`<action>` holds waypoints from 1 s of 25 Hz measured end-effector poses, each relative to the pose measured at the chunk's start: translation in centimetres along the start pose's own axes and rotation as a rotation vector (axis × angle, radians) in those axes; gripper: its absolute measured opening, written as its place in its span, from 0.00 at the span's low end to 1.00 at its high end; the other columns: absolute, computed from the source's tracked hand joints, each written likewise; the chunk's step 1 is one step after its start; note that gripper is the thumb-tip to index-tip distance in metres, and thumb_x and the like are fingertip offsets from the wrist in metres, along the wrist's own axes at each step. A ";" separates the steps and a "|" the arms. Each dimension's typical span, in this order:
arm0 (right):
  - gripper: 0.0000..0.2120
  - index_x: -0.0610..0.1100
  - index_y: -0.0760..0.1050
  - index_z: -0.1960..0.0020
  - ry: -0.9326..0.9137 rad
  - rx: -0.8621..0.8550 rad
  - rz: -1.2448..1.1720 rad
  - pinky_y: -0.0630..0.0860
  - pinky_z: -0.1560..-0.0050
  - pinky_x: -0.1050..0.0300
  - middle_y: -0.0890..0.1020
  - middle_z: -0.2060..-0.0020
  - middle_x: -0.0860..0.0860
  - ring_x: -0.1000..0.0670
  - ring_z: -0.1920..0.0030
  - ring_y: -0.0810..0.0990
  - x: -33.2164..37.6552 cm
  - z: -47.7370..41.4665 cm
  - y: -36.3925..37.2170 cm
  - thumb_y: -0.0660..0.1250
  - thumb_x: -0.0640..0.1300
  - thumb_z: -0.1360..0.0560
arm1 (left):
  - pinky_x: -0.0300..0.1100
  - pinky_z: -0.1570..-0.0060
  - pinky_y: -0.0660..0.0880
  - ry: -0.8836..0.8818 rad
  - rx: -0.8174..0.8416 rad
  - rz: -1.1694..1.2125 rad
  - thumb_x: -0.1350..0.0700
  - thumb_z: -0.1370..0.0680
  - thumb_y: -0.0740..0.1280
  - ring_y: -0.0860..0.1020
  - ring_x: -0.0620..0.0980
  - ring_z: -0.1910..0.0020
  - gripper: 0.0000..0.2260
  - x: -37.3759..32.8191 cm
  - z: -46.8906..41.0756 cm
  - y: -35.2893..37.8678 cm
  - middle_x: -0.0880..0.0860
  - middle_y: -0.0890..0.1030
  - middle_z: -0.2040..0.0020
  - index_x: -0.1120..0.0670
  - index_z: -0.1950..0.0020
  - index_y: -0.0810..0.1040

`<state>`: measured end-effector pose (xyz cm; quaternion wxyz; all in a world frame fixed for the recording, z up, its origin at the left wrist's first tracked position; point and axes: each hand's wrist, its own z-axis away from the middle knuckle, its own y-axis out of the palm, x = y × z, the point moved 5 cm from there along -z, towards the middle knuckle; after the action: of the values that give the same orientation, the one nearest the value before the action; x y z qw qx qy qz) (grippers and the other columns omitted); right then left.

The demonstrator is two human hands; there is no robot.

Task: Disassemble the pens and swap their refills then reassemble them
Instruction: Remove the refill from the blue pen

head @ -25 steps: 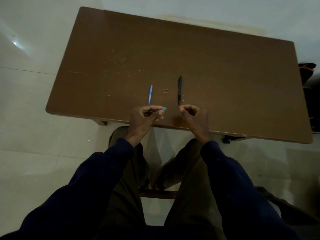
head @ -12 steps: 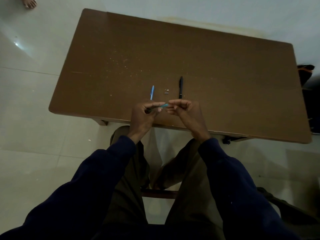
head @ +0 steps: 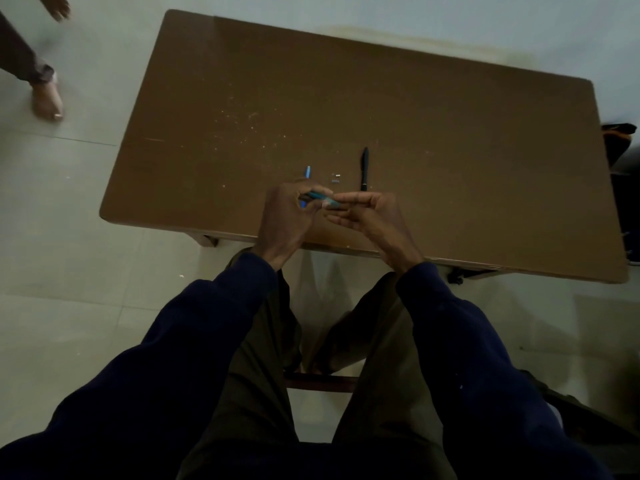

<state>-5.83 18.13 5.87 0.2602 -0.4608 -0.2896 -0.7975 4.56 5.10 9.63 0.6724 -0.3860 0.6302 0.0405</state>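
Note:
Over the near edge of the brown table (head: 450, 133), my left hand (head: 287, 220) grips a short blue pen piece (head: 320, 197) that lies roughly level. My right hand (head: 367, 213) meets its right end with pinched fingertips. A second blue pen part (head: 308, 172) lies on the table just beyond my left hand, partly hidden by it. The black pen (head: 364, 168) rests upright in the view, beyond my right hand. Two tiny metal bits (head: 335, 178) lie between the blue part and the black pen.
Pale crumbs speckle the table's left middle. A person's bare feet (head: 46, 98) stand on the tiled floor at the far left. A dark bag (head: 620, 140) sits off the table's right edge. My knees are under the near edge.
My hands came together: the right hand moved left onto the end of the blue piece held by the left. The person's feet came into view at the upper left.

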 end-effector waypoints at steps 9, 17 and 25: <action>0.07 0.39 0.85 0.46 -0.020 0.023 0.070 0.82 0.41 0.46 0.87 0.50 0.39 0.39 0.47 0.87 -0.9 -0.7 -0.5 0.71 0.34 0.23 | 0.30 0.49 0.78 0.023 0.070 -0.090 0.64 0.25 0.75 0.81 0.41 0.52 0.08 -0.8 -0.9 -0.3 0.51 0.85 0.48 0.55 0.47 0.86; 0.07 0.36 0.83 0.45 -0.058 -0.006 0.197 0.85 0.51 0.55 0.88 0.54 0.40 0.43 0.54 0.88 0.1 -0.2 -0.6 0.71 0.34 0.22 | 0.43 0.44 0.81 -0.052 0.089 -0.008 0.62 0.26 0.76 0.83 0.44 0.48 0.09 -0.6 -0.9 -0.5 0.50 0.85 0.48 0.55 0.47 0.85; 0.08 0.32 0.82 0.43 -0.092 -0.055 0.268 0.85 0.52 0.54 0.87 0.56 0.39 0.42 0.55 0.88 0.0 -0.4 -1.5 0.70 0.33 0.21 | 0.42 0.45 0.82 -0.138 0.045 0.086 0.62 0.26 0.76 0.84 0.43 0.48 0.09 1.1 -1.0 -0.6 0.50 0.86 0.48 0.55 0.47 0.85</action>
<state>-7.07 18.87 5.36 0.3382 -0.5383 -0.2150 -0.7414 4.30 3.62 9.07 0.7203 -0.3397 0.5992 0.0818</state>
